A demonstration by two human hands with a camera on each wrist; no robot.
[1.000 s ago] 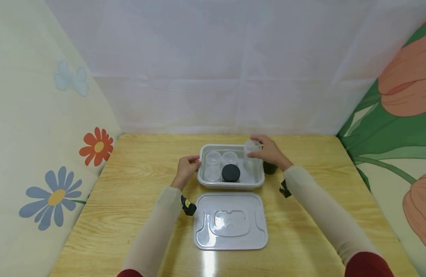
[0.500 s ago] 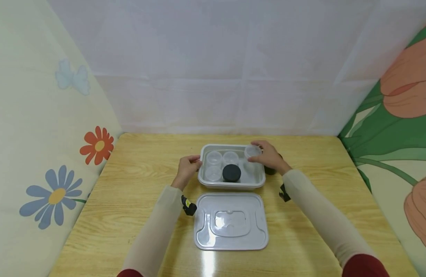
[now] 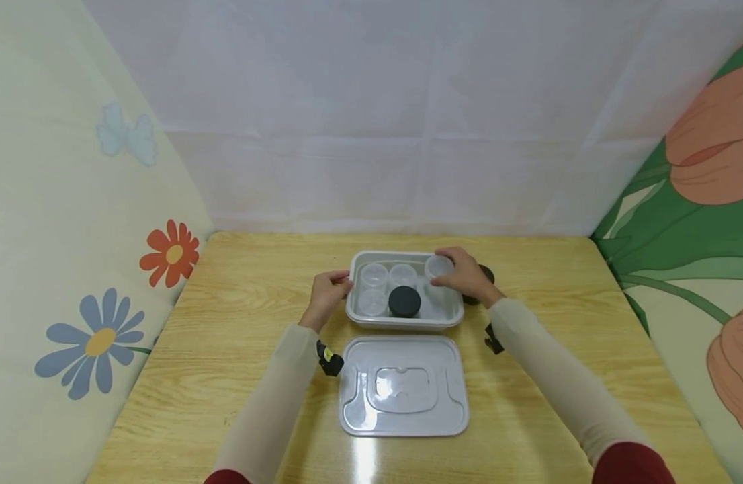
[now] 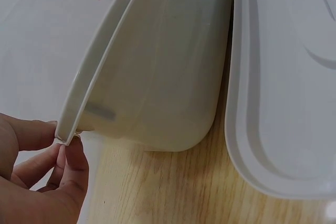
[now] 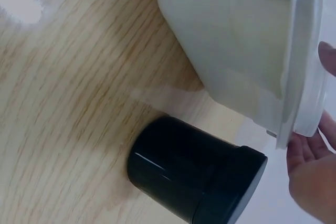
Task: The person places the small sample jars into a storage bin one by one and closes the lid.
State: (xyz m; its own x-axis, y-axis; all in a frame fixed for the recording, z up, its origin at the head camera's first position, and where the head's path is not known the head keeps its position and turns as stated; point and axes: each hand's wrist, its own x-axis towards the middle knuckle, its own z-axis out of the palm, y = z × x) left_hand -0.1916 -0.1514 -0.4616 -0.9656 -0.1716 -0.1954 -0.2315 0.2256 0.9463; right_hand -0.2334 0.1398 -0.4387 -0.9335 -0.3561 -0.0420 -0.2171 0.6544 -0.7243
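Note:
My left hand (image 3: 326,296) pinches the left rim of a white plastic box (image 3: 408,324); thumb and fingers grip the rim in the left wrist view. At the box's back right corner, my right hand (image 3: 468,277) holds a clear round plastic cup (image 3: 436,265) by its top, with the cup down inside the walls. Three similar clear cups stand in the left half, among them a front one (image 3: 372,302). Beside them sits a black-lidded jar (image 3: 404,300). Whether the held cup touches the box floor is hidden.
Just outside the box's right end stands a black jar (image 5: 194,171), partly behind my right hand in the head view. A flat translucent lid (image 3: 402,420) lies on the wooden table (image 3: 256,282) in front of the box. A white cloth hangs behind.
My right hand has lowered the clear cup into the back right corner of the box and shifted slightly left. The left hand has stayed at the rim.

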